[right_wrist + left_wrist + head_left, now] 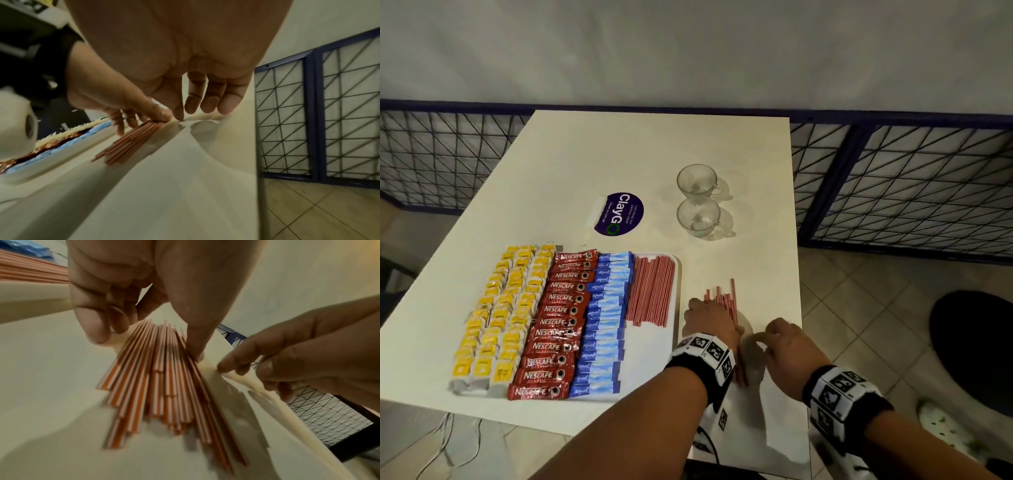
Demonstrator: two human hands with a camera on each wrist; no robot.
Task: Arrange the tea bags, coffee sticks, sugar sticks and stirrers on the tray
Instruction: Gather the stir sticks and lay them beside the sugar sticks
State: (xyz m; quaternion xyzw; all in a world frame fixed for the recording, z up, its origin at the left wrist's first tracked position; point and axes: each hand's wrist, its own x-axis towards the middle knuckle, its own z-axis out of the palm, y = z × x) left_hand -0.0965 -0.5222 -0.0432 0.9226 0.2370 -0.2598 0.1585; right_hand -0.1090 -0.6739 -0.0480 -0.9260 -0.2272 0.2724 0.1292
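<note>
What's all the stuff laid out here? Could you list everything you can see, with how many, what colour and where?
tea bags: many, yellow, three columns at the tray's left end
coffee sticks: about twelve, red, one column beside the tea bags
sugar sticks: many, blue, column right of the coffee sticks
stirrers on tray: a bundle, red and white striped, tray's right end
loose stirrers: a fanned bunch, same stripes, on the table right of the tray
tray: one, white, near left part of the table
glass cups: two, clear, farther back on the table
sticker: one, purple, oval, table middle
table: one, cream
left hand: fingers on the loose stirrers
right hand: beside them, fingertips at the tabletop
</note>
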